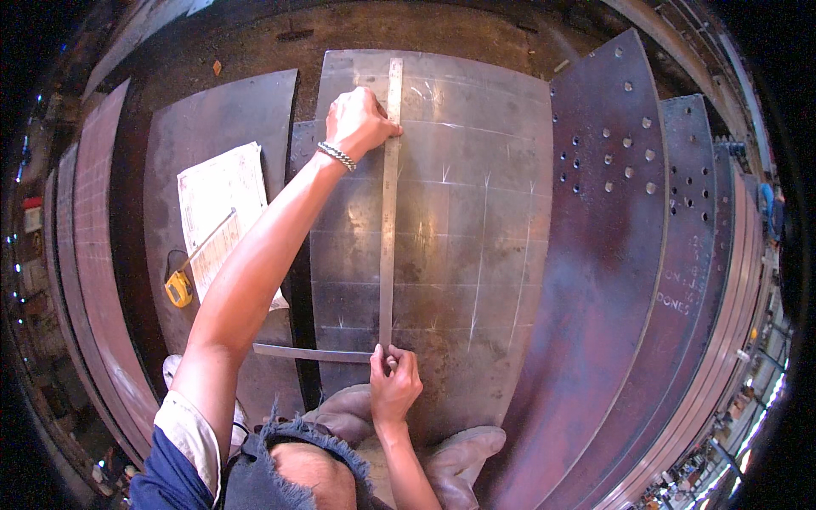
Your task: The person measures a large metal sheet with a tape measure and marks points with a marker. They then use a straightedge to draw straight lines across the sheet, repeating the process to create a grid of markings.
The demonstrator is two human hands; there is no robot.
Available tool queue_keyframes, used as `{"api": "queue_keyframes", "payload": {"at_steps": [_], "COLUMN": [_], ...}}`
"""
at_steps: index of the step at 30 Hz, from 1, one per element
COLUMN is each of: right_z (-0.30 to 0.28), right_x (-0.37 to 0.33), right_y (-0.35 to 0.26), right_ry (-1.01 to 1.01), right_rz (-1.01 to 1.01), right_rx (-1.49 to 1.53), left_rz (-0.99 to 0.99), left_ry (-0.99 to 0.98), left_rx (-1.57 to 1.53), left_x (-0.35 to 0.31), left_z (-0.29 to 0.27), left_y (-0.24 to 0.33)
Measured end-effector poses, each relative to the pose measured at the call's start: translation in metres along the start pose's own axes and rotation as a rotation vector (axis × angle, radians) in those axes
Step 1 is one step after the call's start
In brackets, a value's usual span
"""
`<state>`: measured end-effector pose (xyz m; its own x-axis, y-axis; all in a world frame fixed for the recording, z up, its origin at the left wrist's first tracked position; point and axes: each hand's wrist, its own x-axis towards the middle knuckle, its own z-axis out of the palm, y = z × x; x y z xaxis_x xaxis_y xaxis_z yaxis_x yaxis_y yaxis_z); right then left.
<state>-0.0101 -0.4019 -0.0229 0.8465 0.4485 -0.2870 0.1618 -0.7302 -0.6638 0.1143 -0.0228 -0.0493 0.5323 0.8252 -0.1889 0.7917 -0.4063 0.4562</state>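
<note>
A long steel square (pixel 388 229) lies on a scribed steel plate (pixel 442 280), its long blade pointing away from me and its short arm extending left past the plate's edge. Near the far end, my left hand (pixel 358 121) is closed on the long blade, with the thumb at its right side. My right hand (pixel 396 387) is pinched at the near corner, where the two arms meet, and covers that corner. A small pale bit shows between its fingers, too small to name. White lines and arrow-shaped marks cross the plate.
On the plate to the left (pixel 221 106) lie paper sheets (pixel 223 183) and a yellow tape measure (pixel 178 289) with its blade pulled out over them. Plates with drilled holes (pixel 608 195) overlap on the right. A dark gap separates the left and middle plates.
</note>
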Motion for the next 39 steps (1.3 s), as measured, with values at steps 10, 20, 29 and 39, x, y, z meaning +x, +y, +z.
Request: {"api": "queue_keyframes", "payload": {"at_steps": [10, 20, 29, 39], "right_z": [-0.002, -0.002, -0.002, -0.001], "right_x": [0.001, 0.002, 0.002, 0.001], "right_y": [-0.003, -0.003, -0.002, 0.000], "right_ry": [0.010, 0.001, -0.007, -0.013], "right_rz": [-0.033, -0.010, 0.007, -0.011], "right_rx": [0.000, 0.020, -0.015, -0.009], "left_rz": [0.026, 0.287, 0.557, 0.562], "left_ry": [0.148, 0.292, 0.086, -0.052], "left_rx": [0.022, 0.100, 0.260, 0.331], "left_x": [-0.013, -0.032, -0.059, -0.061], "left_z": [0.000, 0.008, -0.011, -0.016], "left_y": [0.007, -0.010, -0.008, -0.011]}}
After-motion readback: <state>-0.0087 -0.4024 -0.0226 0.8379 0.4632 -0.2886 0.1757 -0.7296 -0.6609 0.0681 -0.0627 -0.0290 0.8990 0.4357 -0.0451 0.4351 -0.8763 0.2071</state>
